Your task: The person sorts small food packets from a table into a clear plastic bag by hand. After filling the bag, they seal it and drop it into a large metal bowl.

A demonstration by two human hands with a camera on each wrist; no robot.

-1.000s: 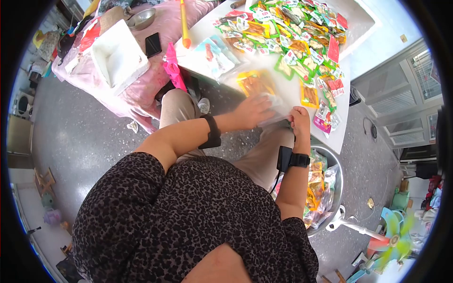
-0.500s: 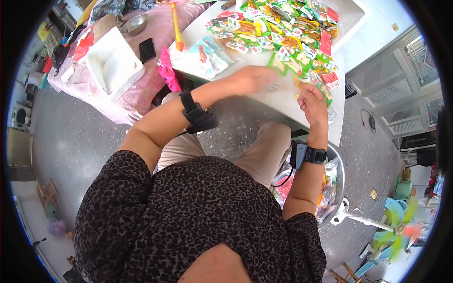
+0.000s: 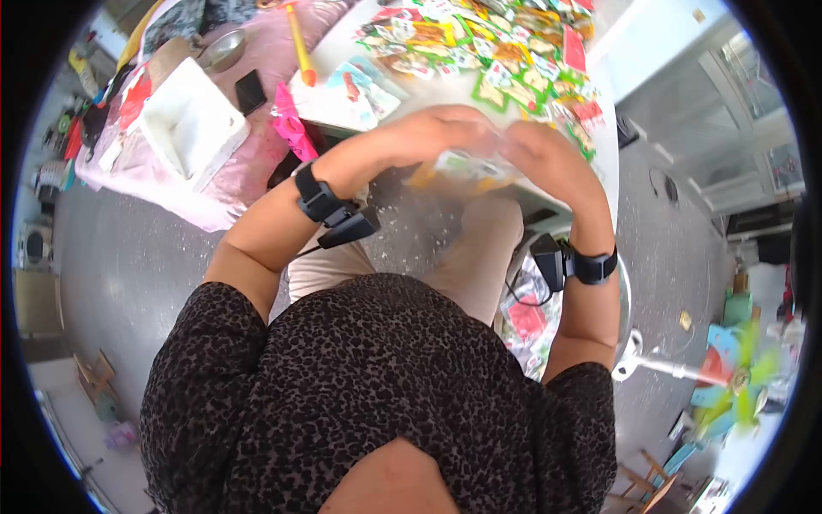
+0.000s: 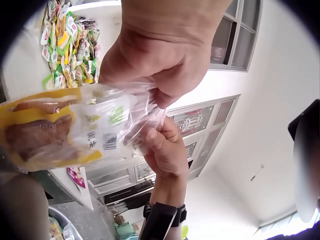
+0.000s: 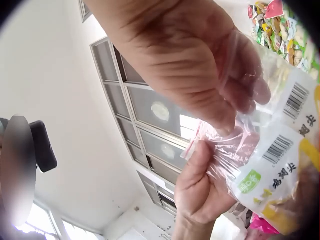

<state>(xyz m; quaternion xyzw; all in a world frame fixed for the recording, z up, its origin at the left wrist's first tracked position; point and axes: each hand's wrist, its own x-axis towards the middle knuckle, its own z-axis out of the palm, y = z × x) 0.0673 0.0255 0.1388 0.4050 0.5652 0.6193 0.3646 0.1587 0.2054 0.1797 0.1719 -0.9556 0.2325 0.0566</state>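
Note:
My left hand point(image 3: 454, 133) and right hand point(image 3: 535, 146) meet at the top end of a clear plastic bag point(image 4: 145, 112) with a pinkish strip along its mouth. Both hands pinch it there, thumbs close together. Inside lie yellow-and-white food packets point(image 5: 277, 160) with barcodes and brown pieces showing through. The bag hangs at the table's front edge, blurred in the head view. In the left wrist view the left hand point(image 4: 155, 62) covers part of the mouth and the right hand point(image 4: 167, 152) grips from below.
Many green, yellow and red food packets point(image 3: 514, 51) are spread over the white table point(image 3: 330, 107). A printed bag point(image 3: 364, 90) lies at its left. A metal basin point(image 3: 623, 300) of packets stands by the right leg. A white foam box point(image 3: 193, 120) and phone point(image 3: 250, 92) rest on pink cloth.
The hands have moved up from the near table edge. My right hand has swung inward to the left hand, and the filled bag now hangs below them.

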